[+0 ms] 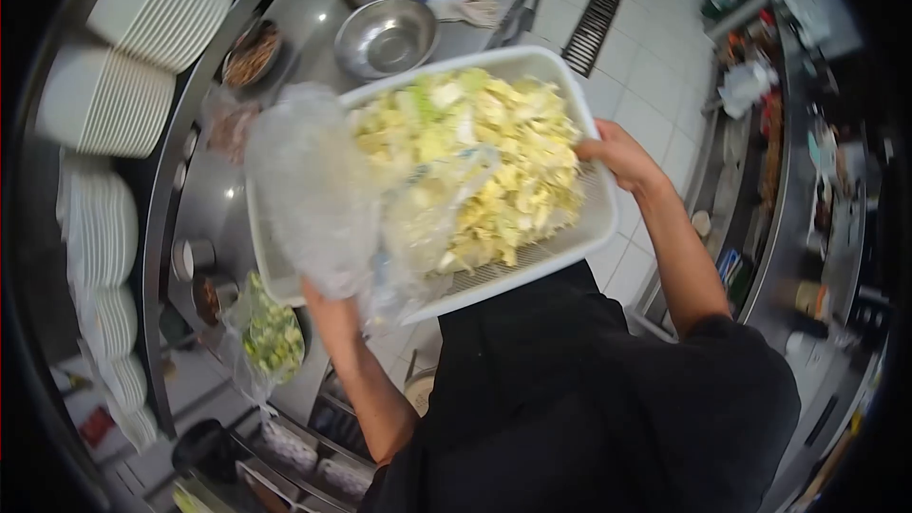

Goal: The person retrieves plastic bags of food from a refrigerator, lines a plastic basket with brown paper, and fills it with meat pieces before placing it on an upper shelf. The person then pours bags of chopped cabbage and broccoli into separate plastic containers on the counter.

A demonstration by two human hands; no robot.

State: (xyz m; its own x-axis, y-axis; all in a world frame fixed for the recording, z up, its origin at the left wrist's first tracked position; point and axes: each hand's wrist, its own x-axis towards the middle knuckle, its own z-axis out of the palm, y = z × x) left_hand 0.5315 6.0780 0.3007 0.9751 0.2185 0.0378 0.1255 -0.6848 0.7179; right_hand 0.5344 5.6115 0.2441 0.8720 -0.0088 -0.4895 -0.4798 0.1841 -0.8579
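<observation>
A white plastic basket (597, 185) is held tilted in front of my body, above the floor and the counter's edge. Chopped pale yellow-green cabbage (513, 152) fills its middle and right side. On the basket's left part lie a cloudy plastic bag (309, 190) and a crumpled clear plastic bag (418, 233), partly over the cabbage. My right hand (622, 154) is closed on the right rim, thumb inside. My left hand (332, 313) is at the near left rim, its fingers mostly hidden by the plastic; it seems to grip the basket there.
On the steel counter are a metal bowl (388, 36), a dish of brown food (252, 55) and a bag of chopped green vegetables (271, 332). Stacked white dishes (104, 100) line the left shelf. A floor drain grate (600, 14) runs through the tiles; another counter (774, 228) stands right.
</observation>
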